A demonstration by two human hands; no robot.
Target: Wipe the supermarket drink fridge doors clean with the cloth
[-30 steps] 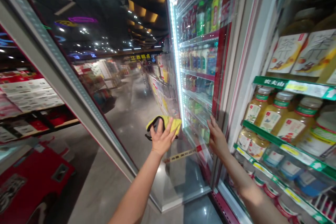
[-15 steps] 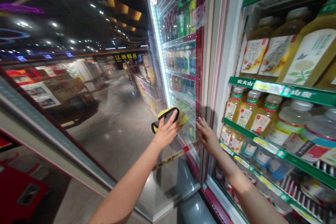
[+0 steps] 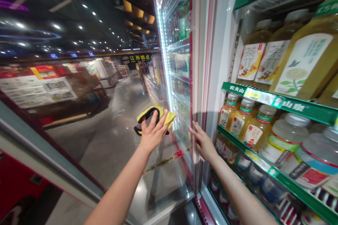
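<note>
My left hand (image 3: 153,133) lies spread over a yellow and grey cloth with black edging (image 3: 169,119), pressing it against the glass of an open cooler door (image 3: 126,168). The cloth sticks out past the fingers on both sides. My right hand (image 3: 202,140) touches the door's hinge-side frame (image 3: 196,88), its fingers apart and nothing in them. Just right of that hand are the cooler's shelves of bottles.
Green-edged shelves (image 3: 290,103) hold several tea bottles (image 3: 250,56) and clear drink bottles (image 3: 285,133) on the right. The door's outer metal edge (image 3: 52,151) crosses the lower left. Beyond the glass are a lit cooler (image 3: 181,59) and shop displays (image 3: 52,88).
My left hand and the cloth have moved left across the glass, away from the hinge-side frame. My right hand stays at the frame. The view has shifted slightly.
</note>
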